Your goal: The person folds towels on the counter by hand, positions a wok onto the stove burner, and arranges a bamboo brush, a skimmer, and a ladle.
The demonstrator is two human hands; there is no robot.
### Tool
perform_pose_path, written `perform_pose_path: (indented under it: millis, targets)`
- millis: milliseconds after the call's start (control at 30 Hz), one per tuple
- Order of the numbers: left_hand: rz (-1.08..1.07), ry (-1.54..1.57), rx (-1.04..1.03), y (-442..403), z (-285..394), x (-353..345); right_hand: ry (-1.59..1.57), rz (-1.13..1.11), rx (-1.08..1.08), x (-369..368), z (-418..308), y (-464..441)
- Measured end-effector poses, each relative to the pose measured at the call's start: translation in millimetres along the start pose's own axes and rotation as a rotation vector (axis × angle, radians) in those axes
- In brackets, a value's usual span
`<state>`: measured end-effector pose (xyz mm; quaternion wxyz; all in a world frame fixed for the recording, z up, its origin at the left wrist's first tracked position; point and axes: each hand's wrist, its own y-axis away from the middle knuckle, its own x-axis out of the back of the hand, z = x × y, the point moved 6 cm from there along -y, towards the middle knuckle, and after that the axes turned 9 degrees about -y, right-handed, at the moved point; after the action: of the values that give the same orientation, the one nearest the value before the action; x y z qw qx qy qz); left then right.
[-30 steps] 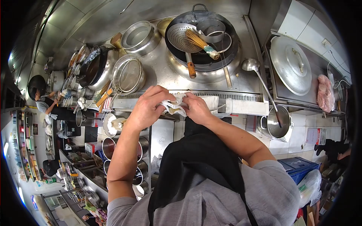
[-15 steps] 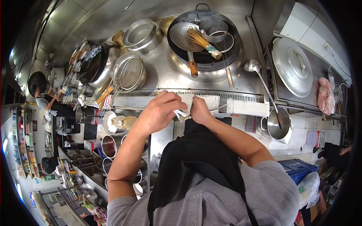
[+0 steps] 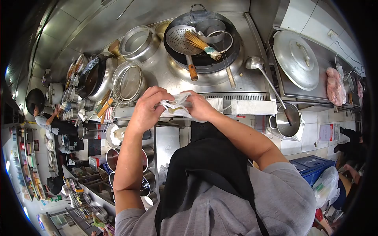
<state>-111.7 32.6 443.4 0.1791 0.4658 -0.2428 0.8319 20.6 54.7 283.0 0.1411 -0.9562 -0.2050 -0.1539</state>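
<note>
We grasp a crumpled white cloth (image 3: pixel 179 98) just above the middle of the frame, our bare left hand (image 3: pixel 147 107) and bare right hand (image 3: pixel 202 107) both pinching it; at upper centre, a round perforated metal strainer (image 3: pixel 179 40) rests in a black wok (image 3: pixel 212 67).

And there, opening out the white cloth (image 3: pixel 179 105), looser now than that tight little fold half a second ago! Uncurling the right hand (image 3: pixel 200 107) from a fist, lifting it and the left hand (image 3: pixel 149 108) higher and further left in the frame. Swinging the view too, sliding the wok (image 3: pixel 204 66) and ladle (image 3: pixel 255 63) leftward across the upper frame.
</note>
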Motion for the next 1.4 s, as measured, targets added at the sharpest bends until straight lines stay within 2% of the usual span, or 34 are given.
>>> perform_pose_path:
  millis: [33,100,167,233,267,300,367,433,500,533,767,833,867,900,933,967,1033,1067,1167,1233,1300,1333,1400]
  targets:
    - [0.002,-0.002,-0.002,-0.2,0.9,-1.2,0.001,0.002,0.003,-0.8,3.1,0.5]
    - [-0.024,0.031,0.048,0.7,-2.3,-9.0,-0.048,-0.187,-0.206,-18.2,26.7,6.7]
    - [-0.04,0.02,0.044,1.6,-7.2,-16.9,-0.078,-0.152,-0.158,-24.5,37.2,16.4]
    - [-0.059,0.007,0.041,2.8,-7.8,-20.8,-0.612,-0.358,-0.602,-33.2,39.2,36.0]
    - [-0.065,0.002,0.028,3.4,-6.8,-21.2,-0.689,-0.438,-0.615,-32.2,35.6,42.1]
    - [-0.069,-0.004,0.015,4.0,-5.8,-21.2,-0.692,-0.441,-0.614,-27.0,33.4,45.0]
    - [-0.081,-0.012,0.023,5.7,-2.2,-19.2,-0.537,-0.635,-0.577,-22.3,25.4,55.1]
    - [-0.09,-0.018,0.029,6.1,1.0,-17.7,-0.33,-0.638,-0.248,-20.1,25.1,49.6]
    - [-0.084,-0.022,0.008,6.8,4.0,-15.5,-0.354,-0.799,-0.503,-17.8,17.1,59.5]
    - [-0.085,-0.02,0.007,6.3,5.1,-15.0,-0.475,-0.768,-0.489,-28.1,29.2,60.1]
    - [-0.055,-0.092,-0.148,5.4,27.3,-7.4,-0.488,-0.727,-0.572,-29.9,17.6,46.7]
    - [-0.049,-0.111,-0.175,8.9,31.2,-9.3,-0.262,-0.694,-0.486,-27.2,25.2,41.2]
    - [-0.036,-0.126,-0.235,12.9,36.8,-12.8,-0.262,-0.701,-0.487,-26.5,30.8,39.7]
    - [-0.023,-0.142,-0.298,17.0,42.7,-17.2,-0.129,-0.667,-0.432,-19.7,39.3,34.7]
    - [-0.075,-0.129,-0.303,24.0,45.4,-26.8,0.002,-0.628,-0.375,-13.7,46.0,30.5]
    - [-0.079,-0.126,-0.306,31.2,44.5,-32.1,-0.001,-0.625,-0.379,-13.5,51.5,31.3]
    - [-0.101,-0.097,-0.248,39.6,39.5,-43.1,0.194,-0.596,-0.289,-6.5,57.7,30.6]
    - [-0.122,-0.088,-0.206,42.7,38.2,-45.2,0.252,-0.617,-0.34,-6.3,56.3,33.0]
    - [-0.109,-0.045,-0.117,45.1,26.3,-39.5,0.349,-0.618,-0.261,-6.3,43.6,43.4]
    - [-0.075,-0.022,-0.053,41.8,13.3,-34.8,0.321,-0.686,-0.284,-2.4,40.7,47.9]
    - [-0.039,0.004,0.004,35.2,3.5,-28.9,-0.156,-0.655,-0.263,7.5,34.7,54.0]
    - [0.003,0.079,0.13,29.6,-4.4,-22.0,-0.148,-0.667,-0.255,15.7,38.7,58.4]
    - [0.028,0.149,0.319,23.4,-13.6,-9.2,-0.525,-0.564,-0.178,29.7,35.0,65.5]
